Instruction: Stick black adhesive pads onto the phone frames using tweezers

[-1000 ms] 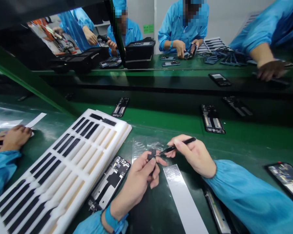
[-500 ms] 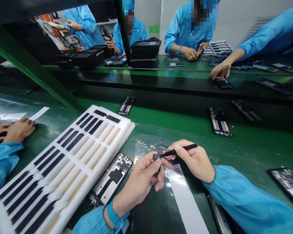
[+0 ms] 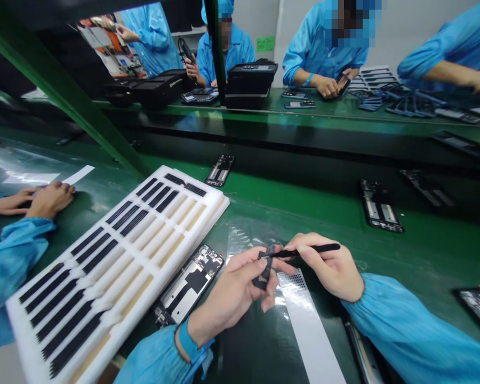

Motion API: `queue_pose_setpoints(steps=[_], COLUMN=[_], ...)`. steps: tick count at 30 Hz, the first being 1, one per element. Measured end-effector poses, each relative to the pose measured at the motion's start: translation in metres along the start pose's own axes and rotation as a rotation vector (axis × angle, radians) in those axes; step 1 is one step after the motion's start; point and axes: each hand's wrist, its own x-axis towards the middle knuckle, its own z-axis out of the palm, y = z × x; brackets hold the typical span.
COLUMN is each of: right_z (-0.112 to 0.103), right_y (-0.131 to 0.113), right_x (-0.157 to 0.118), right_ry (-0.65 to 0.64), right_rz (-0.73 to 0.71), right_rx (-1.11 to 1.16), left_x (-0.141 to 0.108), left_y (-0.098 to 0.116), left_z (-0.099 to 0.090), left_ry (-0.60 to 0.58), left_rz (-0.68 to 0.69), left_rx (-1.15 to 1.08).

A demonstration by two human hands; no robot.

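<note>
On the green factory worktop [image 3: 408, 240], my left fingers [image 3: 260, 265] pinch a small black part [image 3: 267, 268]; my right fingers [image 3: 304, 246] clamp black tweezers [image 3: 304, 252] against it.

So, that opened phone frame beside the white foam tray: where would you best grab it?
Probably by the rim of the phone frame at its far short end, coming from above. It lies flat, insides exposed, so leave the face alone; the white foam tray crowds one long edge, and the person's left forearm sits beside the other end.
</note>
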Motion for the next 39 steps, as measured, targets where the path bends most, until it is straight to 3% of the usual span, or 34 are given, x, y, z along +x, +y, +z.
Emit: queue_pose_setpoints(steps=[3, 5, 8, 10, 14, 17, 20, 26, 39], right_z=[-0.008, -0.020, -0.040, -0.045, -0.039, -0.037, -0.043, -0.051, -0.054], right_y=[-0.004, -0.005, -0.007, -0.006, -0.002, 0.002, 0.007, 0.012, 0.011], right_x=[0.003, 0.001, -0.013, -0.030, -0.063, -0.072, -0.073, -0.074, -0.077], right_ry=[0.002, 0.060, 0.138, 0.090, -0.068, -0.105, -0.150, -0.265, -0.286], right_rz=[0.010, 0.086, 0.250, 0.352, 0.462, 0.427, 0.319, 0.197, 0.226], right_rx=[-0.026, -0.014, 0.021, -0.002, -0.065, -0.108, -0.121, -0.070, -0.065], left_x=[0.000, 0.000, -0.003, -0.009, -0.023, -0.026, -0.022, -0.018, -0.017], left_y=[0.000, -0.002, -0.008, -0.012, -0.014, -0.017, -0.029, -0.049, -0.043], left_z=[-0.006, -0.013, -0.019, -0.018, -0.008, -0.004, -0.006, -0.012, -0.007], left_ry=[-0.046, -0.063, 0.035, 0.044, -0.224, -0.407, -0.469, -0.392, -0.494], left_rz=[-0.014, -0.030, 0.037, 0.108, 0.193, 0.319, 0.437, 0.512, 0.377], left_rx=[0.058, 0.234, 0.714, 1.106, 1.775, 2.045, 2.186, 2.260, 2.196])
